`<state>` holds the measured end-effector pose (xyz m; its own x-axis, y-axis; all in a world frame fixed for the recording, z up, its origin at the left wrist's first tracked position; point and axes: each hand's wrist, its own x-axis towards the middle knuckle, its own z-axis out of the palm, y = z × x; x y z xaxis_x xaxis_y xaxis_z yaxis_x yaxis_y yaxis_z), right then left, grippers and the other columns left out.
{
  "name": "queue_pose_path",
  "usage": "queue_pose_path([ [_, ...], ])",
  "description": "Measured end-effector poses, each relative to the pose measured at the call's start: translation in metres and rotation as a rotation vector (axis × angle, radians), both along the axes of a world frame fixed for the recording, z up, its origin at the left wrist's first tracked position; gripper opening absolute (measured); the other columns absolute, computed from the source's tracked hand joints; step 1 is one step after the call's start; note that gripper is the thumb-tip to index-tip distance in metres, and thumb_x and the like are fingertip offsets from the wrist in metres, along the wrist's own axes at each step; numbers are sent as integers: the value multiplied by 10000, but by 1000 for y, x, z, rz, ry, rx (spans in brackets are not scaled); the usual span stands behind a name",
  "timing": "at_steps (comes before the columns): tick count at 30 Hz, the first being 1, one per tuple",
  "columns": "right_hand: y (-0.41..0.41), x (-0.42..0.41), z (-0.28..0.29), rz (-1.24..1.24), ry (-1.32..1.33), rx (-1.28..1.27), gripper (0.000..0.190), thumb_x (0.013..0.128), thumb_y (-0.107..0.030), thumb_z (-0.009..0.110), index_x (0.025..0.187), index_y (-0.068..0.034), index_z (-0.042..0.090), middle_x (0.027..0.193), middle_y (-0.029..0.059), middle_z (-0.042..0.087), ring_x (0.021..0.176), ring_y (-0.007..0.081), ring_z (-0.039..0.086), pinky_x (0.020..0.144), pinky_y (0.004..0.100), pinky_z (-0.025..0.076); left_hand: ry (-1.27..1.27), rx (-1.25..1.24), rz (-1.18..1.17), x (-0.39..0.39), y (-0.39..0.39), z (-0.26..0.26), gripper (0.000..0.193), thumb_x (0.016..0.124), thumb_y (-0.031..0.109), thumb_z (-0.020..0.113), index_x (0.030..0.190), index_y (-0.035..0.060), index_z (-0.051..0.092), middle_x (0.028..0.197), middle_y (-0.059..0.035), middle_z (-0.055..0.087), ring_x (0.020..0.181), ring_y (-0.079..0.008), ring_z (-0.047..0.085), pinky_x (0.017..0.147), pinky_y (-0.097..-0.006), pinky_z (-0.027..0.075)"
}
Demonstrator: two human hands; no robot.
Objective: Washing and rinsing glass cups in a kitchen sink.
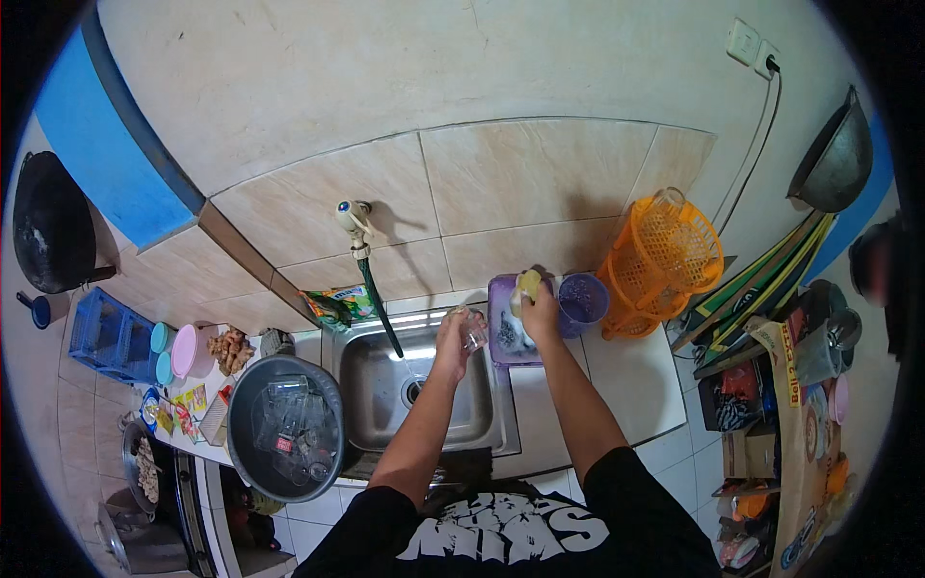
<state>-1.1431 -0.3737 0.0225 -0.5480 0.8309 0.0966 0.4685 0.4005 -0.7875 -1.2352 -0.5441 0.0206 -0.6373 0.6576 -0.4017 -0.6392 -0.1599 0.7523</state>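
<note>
Above the right side of the steel sink, my left hand grips a clear drinking glass. My right hand holds a yellowish sponge over a purple tray with suds and dark scouring material in it. Close by on the right stands a purple plastic tumbler. A dark green hose hangs from the wall tap into the sink. To the left, a grey basin contains several clear glasses.
An orange plastic basket with glassware in its top stands against the wall at right. Behind the sink leans a green packet. Ginger, a pink bowl and a box grater occupy the left counter. Shelves line the far right.
</note>
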Motion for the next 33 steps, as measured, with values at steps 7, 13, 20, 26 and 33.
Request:
queue_pose_path([
  [7,3,-33,-57,-45,251,-487,436,840,-80,610,1270,-53,543,1140,208,645,1087,354,624,918,414,477,-44,31,-81,-6,10,-5,348,891,374,629,1151,182,499,1053,-54,649,904,-204,642,800,-406,526],
  [13,-30,-27,-47,84,259,-590,522,860,1,560,1370,-83,489,1238,80,605,1113,212,586,967,340,450,-50,20,-82,-1,10,-2,278,921,351,607,1113,175,507,951,-8,627,840,-153,631,731,-362,530],
  [20,-23,-18,-60,162,-21,-208,472,860,-57,576,1330,-62,530,1191,224,639,1112,367,621,954,424,475,-24,-11,-54,8,9,-1,357,889,386,633,1152,188,494,1008,-27,635,914,-195,628,812,-427,510],
  [26,-13,2,-44,30,133,-325,321,882,-211,641,1157,-46,640,867,119,670,755,182,644,657,370,515,-25,29,12,17,-3,-2,410,888,395,631,1203,192,465,1131,-55,593,1004,-226,596,866,-448,485],
  [33,-5,9,-24,-69,305,-549,375,884,-334,625,1072,-15,680,865,125,695,822,227,662,761,382,515,-149,35,136,24,-20,-14,443,876,396,642,1220,178,470,1106,-87,565,981,-248,600,792,-410,511],
])
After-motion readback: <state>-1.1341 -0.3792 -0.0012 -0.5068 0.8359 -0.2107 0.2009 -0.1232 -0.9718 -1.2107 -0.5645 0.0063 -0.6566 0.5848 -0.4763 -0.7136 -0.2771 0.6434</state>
